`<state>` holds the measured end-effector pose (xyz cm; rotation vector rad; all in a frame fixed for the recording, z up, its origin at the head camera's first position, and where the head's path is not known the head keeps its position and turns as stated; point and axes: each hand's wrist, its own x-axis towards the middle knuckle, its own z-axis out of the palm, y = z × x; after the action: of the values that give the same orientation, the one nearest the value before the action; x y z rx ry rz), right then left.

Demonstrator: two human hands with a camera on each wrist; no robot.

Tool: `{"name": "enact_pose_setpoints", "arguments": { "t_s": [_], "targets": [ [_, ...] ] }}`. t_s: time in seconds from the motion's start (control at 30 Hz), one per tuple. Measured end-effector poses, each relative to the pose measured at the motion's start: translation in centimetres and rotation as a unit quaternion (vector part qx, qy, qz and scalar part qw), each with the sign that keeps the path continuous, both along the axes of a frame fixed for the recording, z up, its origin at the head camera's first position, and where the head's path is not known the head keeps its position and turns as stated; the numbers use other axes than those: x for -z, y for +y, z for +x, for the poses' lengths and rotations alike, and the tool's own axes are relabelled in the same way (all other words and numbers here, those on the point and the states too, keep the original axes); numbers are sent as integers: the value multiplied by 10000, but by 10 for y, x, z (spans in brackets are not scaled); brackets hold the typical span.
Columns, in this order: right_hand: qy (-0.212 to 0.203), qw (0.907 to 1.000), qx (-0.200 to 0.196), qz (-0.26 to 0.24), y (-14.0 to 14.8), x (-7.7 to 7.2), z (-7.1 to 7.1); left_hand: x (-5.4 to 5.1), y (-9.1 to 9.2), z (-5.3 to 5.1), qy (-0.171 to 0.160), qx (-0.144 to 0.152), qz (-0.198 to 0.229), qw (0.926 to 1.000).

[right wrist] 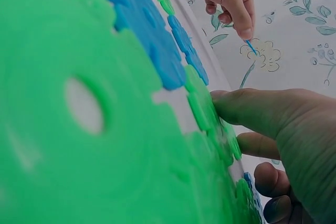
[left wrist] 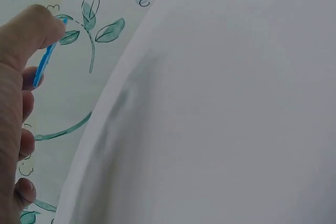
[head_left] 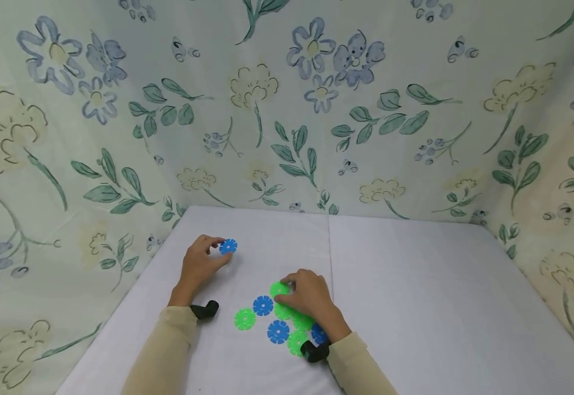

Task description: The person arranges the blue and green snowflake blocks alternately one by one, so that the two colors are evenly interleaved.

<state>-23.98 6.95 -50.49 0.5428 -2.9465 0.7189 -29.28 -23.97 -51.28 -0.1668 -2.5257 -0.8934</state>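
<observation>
Floral fabric point(head_left: 257, 131) backs a white counter point(head_left: 415, 291) reaching far rightward. Near its left edge, the left hand point(head_left: 199, 264) pinches a round, notched blue disc point(head_left: 232, 248); the right hand's point(head_left: 310, 293) fingers pinch a green notched disc point(head_left: 275, 289) beside other discs point(head_left: 283, 332).

left hand point(head_left: 202, 263) pinching, right hand point(head_left: 310, 293) curved downward

Cannot see the rightmost blue disc point(head_left: 318, 332) whole behind the right wrist camera point(head_left: 314, 353). In right wrist view, cannot see the blurred, nearest green disc point(right wrist: 47, 72) whole, cut off at left.
</observation>
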Motion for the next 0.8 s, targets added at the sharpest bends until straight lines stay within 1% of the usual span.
{"name": "enact_pose_setpoints", "arguments": {
  "t_s": [0.07,0.2,0.33,0.4,0.53,0.8],
  "targets": [
    [0,10000,-8,9,0,0,0,0,-6,-4,-90,-181,151,9997],
    [23,10000,2,-9,-1,0,0,1,-15,-12,-375,-499,301,9976],
    [45,10000,18,5,-1,0,0,6,-22,-18,-756,-847,258,9932],
    [49,10000,11,17,-1,0,0,9,-24,-20,-868,-972,184,9913],
    [47,10000,-5,28,-2,1,1,15,-27,-22,-898,-1063,37,9903],
    [99,9999,-1,113,-1,0,0,21,-28,-25,-912,-984,-325,9904]
  ]
}}
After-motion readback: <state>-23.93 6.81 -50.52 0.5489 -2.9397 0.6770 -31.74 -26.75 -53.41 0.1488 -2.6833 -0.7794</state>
